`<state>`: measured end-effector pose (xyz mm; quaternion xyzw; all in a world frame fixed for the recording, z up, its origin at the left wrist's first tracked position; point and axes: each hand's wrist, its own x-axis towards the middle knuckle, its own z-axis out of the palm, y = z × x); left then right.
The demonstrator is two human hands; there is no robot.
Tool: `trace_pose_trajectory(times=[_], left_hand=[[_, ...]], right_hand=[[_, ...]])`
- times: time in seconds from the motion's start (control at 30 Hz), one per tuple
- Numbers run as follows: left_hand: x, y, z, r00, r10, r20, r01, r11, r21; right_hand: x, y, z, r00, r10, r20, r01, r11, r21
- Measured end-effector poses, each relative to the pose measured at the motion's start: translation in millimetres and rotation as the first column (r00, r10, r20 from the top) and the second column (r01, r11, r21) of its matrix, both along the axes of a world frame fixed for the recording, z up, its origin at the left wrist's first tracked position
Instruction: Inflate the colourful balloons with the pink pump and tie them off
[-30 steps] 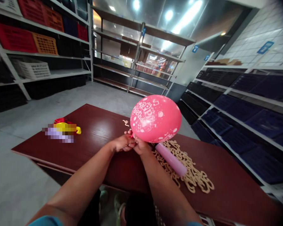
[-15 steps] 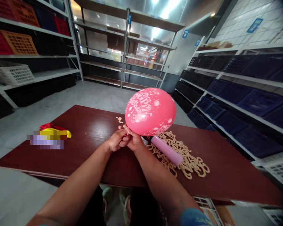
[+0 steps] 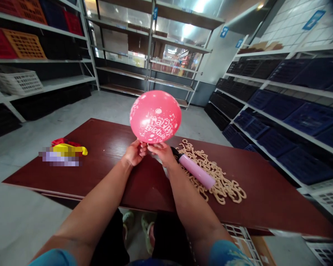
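Note:
An inflated pink balloon [image 3: 155,116] with white birthday lettering stands upright above the dark red table [image 3: 105,177]. Under its lower end, my left hand [image 3: 135,152] is closed with the fingertips pinched at the balloon's base. My right hand [image 3: 162,152] touches the base from the other side, thumb and fingers pressed together there. The balloon's neck is mostly hidden by the fingers. Just right of my right hand, a pink cylinder [image 3: 197,171] with a black end lies on a pile of beige rope-like loops [image 3: 227,184].
Red and yellow items [image 3: 69,148], partly pixelated, lie at the table's left. Shelves with crates [image 3: 24,43] stand at the left, bare-looking racks [image 3: 122,72] at the back, and shelves of dark blue crates [image 3: 302,118] at the right.
The balloon has moved left and turned, so its lettering now faces me upright. My hands have drawn slightly apart beneath it. The view has shifted slightly.

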<state>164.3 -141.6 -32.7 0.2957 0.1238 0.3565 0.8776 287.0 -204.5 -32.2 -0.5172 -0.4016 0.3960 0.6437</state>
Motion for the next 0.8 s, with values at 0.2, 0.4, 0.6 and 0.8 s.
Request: trace_pose_trajectory(times=[0.2,0.4,0.6,0.8], left_hand=[[-14.4,18.9,-0.1,0.984,0.061,0.17,-0.032,0.985,-0.169],[-12.8,20.0,-3.1,0.987,0.098,0.127,-0.081,0.987,-0.137],[-12.0,19.2,-3.8,0.988,0.09,0.127,-0.077,0.992,-0.104],[-12.1,16.3,0.3,0.986,0.09,0.139,-0.077,0.992,-0.097]], right_hand=[[48.7,4.9,-8.1,0.741,-0.53,0.412,0.514,0.843,0.16],[47.9,1.8,-19.4,0.473,-0.296,0.83,0.434,0.898,0.073],[40.8,-2.1,-19.6,0.355,-0.057,0.933,0.537,0.83,-0.153],[42.4,-4.7,-4.4,0.579,-0.475,0.663,0.467,0.859,0.208]])
